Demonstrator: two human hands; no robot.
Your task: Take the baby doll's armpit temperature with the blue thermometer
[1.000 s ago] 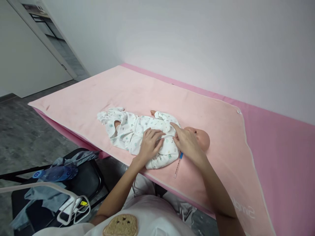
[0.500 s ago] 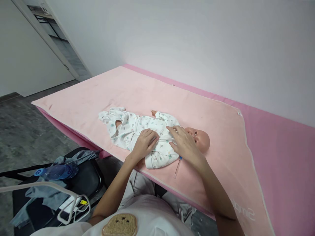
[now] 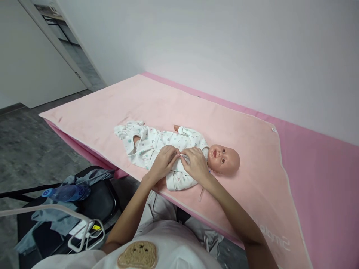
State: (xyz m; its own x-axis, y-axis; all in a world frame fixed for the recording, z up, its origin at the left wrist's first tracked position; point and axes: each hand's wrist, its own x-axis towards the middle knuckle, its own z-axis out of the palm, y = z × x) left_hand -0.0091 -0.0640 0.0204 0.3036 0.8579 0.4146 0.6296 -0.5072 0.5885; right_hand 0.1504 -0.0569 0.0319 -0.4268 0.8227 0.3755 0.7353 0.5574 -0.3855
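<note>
A baby doll point(image 3: 228, 158) lies on its back with its head to the right, dressed in white baby clothes point(image 3: 171, 138) with small printed figures. Over its chest, my left hand point(image 3: 162, 161) and my right hand point(image 3: 196, 164) meet with fingertips close together. Each pinches the front of the clothes, and a thin white strip of cloth shows between them. Whether it is an edge or a tie, I cannot tell. One sleeve spreads toward me below my hands. Partly behind my right forearm lies a thin clear syringe point(image 3: 201, 194).
A pale pink blanket point(image 3: 252, 142) lies over a darker pink cover point(image 3: 316, 175) against the wall. At the lower left, a black chair point(image 3: 98, 201) carries a plastic bottle point(image 3: 67, 192), grey cloth and a white cable point(image 3: 56, 207).
My right hand has moved left and down from near the doll's chin to meet my left hand, its fingers now pinched. The doll's face has come into full view.
</note>
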